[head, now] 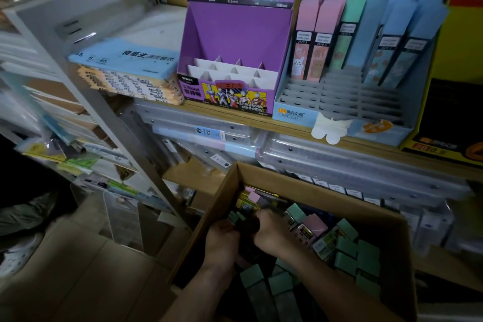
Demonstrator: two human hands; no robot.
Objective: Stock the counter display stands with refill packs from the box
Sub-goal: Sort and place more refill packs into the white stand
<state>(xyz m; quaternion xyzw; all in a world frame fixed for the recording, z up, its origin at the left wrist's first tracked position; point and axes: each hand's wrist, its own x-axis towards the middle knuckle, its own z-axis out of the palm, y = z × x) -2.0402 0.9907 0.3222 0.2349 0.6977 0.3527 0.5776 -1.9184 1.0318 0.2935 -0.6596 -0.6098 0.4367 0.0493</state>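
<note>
A brown cardboard box [222, 191] sits low in front of me, holding several refill packs with green [345, 261] and pink [317, 225] caps. Both hands are inside it at its left side. My left hand [222, 239] and my right hand [271, 234] curl together round a dark bundle of packs [248, 225]. On the wooden counter stand a purple display stand [235, 42] with bare white slots, and a light blue display stand [366, 91] holding several pink, green and blue packs in its back row.
Stacked blue and orange paper pads [125, 70] lie left of the purple stand. A yellow and black display [454, 102] stands at far right. White metal shelving [52, 86] with stationery fills the left; clear plastic items hang under the counter.
</note>
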